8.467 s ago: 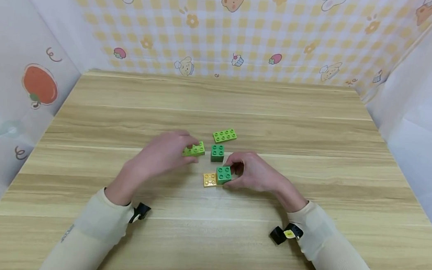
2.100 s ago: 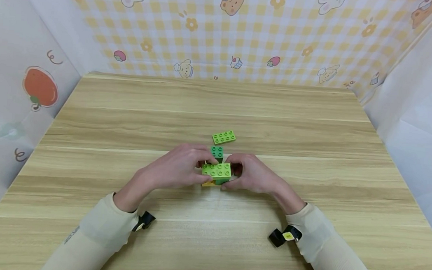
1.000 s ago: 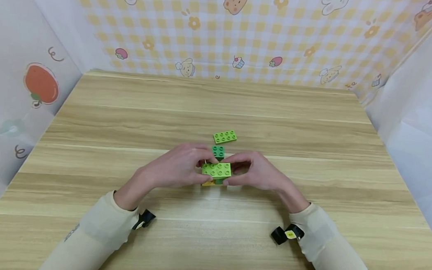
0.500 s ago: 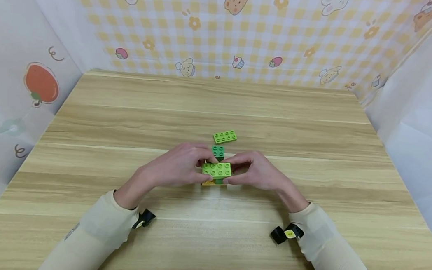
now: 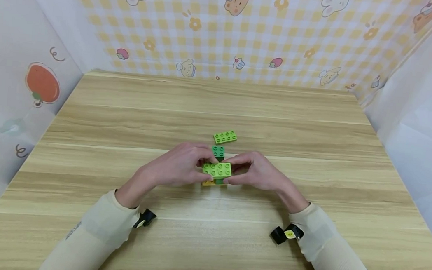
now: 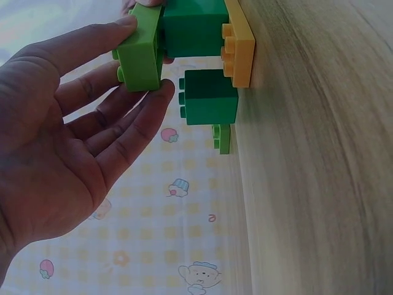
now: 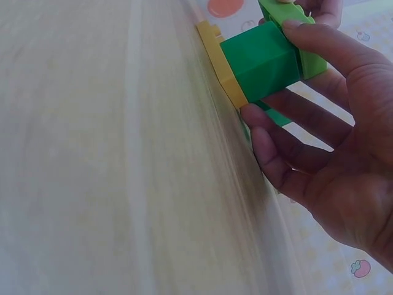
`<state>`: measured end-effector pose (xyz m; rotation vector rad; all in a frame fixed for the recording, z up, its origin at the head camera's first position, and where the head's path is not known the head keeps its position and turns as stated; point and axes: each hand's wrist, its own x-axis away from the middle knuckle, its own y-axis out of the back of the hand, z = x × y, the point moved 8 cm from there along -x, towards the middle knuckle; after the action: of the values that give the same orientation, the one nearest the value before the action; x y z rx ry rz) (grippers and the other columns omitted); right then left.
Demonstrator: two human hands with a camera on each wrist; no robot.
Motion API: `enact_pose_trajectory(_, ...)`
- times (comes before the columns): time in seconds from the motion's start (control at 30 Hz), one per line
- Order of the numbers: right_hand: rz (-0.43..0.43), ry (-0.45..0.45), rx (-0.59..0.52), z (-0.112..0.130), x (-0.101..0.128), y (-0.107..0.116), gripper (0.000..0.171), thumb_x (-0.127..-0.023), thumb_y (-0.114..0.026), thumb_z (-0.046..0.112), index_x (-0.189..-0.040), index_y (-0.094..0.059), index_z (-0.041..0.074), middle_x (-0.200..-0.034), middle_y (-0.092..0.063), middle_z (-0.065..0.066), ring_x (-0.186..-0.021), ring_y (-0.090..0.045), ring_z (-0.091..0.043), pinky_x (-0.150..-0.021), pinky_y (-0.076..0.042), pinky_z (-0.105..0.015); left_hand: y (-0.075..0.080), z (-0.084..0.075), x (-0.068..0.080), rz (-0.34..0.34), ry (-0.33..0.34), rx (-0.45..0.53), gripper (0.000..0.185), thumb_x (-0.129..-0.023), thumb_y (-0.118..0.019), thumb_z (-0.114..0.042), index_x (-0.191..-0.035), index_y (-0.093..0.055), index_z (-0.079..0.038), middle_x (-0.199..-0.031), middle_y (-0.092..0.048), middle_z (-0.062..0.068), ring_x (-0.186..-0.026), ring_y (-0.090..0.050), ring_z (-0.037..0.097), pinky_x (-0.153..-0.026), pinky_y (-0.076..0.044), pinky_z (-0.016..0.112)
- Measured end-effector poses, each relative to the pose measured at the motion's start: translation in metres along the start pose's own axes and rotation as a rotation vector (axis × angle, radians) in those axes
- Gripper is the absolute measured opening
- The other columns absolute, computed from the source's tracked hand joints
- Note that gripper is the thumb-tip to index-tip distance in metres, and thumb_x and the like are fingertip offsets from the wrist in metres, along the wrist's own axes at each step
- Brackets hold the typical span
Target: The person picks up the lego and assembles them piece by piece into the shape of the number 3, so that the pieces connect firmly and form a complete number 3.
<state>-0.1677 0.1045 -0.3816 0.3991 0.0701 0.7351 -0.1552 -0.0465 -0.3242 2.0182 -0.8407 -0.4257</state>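
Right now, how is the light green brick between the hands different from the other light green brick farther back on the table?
The light green brick between the hands sits on top of a dark green brick and a yellow plate; the far light green brick lies alone on the table. The left hand and right hand pinch the near one; nothing touches the far one, which looks thinner. Both are light green with eight studs.

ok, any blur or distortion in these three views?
Head view: sharp, evenly lit, wide-angle bend at the walls. Left wrist view: rolled sideways, left hand and light green brick sharp. Right wrist view: table smeared soft, dark green brick clear.
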Motion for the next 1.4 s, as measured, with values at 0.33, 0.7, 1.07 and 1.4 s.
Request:
enact_pose_trajectory(0.33,-0.010,0.008,0.047,0.001,0.000,-0.001,0.040,-0.086,-0.088,0.010,-0.125,-0.078,0.010,-0.112,-0.079,-0.007,-0.093,-0.075,-0.018,-0.080,-0.063,-0.031,-0.003,0.002,-0.002,0.004,0.004,0.005,0.023,-0.088,-0.087,-0.023,-0.107,-0.076,-0.015,-0.105,-0.068,-0.002,-0.087,-0.058,0.014,-0.079,-0.050,0.030)
enact_pose_trajectory(0.7,-0.015,0.012,0.044,0.000,0.000,-0.001,0.040,-0.086,-0.087,0.009,-0.125,-0.078,0.009,-0.114,-0.079,-0.007,-0.095,-0.075,-0.018,-0.081,-0.063,-0.031,-0.004,0.007,-0.003,0.028,0.031,0.077,0.023,-0.087,-0.087,-0.021,-0.106,-0.075,-0.016,-0.106,-0.068,-0.003,-0.090,-0.059,0.014,-0.081,-0.051,0.031)
enact_pose_trajectory(1.07,-0.023,0.021,0.067,-0.001,0.001,0.001,0.041,-0.086,-0.088,0.011,-0.125,-0.078,0.010,-0.114,-0.078,-0.006,-0.097,-0.075,-0.017,-0.084,-0.063,-0.031,-0.006,0.009,-0.005,0.037,0.024,0.081,0.023,-0.087,-0.087,-0.022,-0.106,-0.075,-0.017,-0.103,-0.067,-0.004,-0.089,-0.059,0.015,-0.080,-0.051,0.032)
enact_pose_trajectory(1.4,-0.028,0.030,0.106,0.000,0.002,0.003,0.040,-0.084,-0.090,0.014,-0.123,-0.079,0.011,-0.113,-0.079,-0.004,-0.095,-0.075,-0.015,-0.083,-0.063,-0.030,-0.005,0.011,-0.005,0.040,0.045,0.113,0.025,-0.085,-0.089,-0.027,-0.106,-0.076,-0.020,-0.099,-0.066,-0.006,-0.088,-0.058,0.017,-0.078,-0.049,0.032)
